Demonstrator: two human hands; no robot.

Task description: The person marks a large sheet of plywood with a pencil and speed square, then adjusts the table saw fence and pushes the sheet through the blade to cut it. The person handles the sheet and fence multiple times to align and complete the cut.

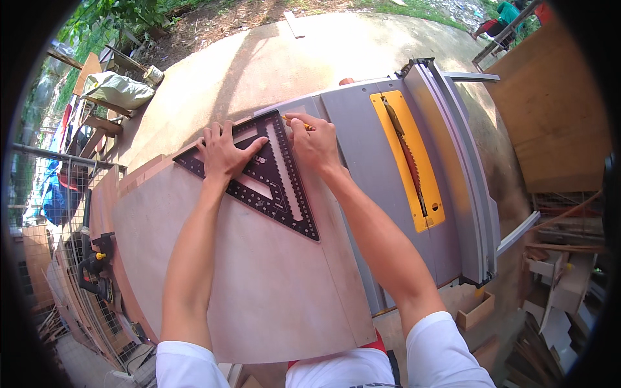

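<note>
My left hand (224, 150) presses on a black triangular square (296, 207) with spread fingers. The square lies on a pale plywood board (259, 284) near its far edge. My right hand (314, 143) grips a yellow pencil (308, 127) beside the square's right edge, near its upper corner. The board rests partly over a grey table saw (346, 142) with a yellow insert plate (429, 208), a toothed blade showing in its slot, and a long fence (446, 161) at the right.
Wire fencing (45, 187), wood sheets and a black-and-yellow tool (97, 265) are at the left, with a pale sack (116, 90) farther back. A brown panel (543, 116) and offcuts (556, 291) are at the right. A person (504, 19) is partly visible at top right.
</note>
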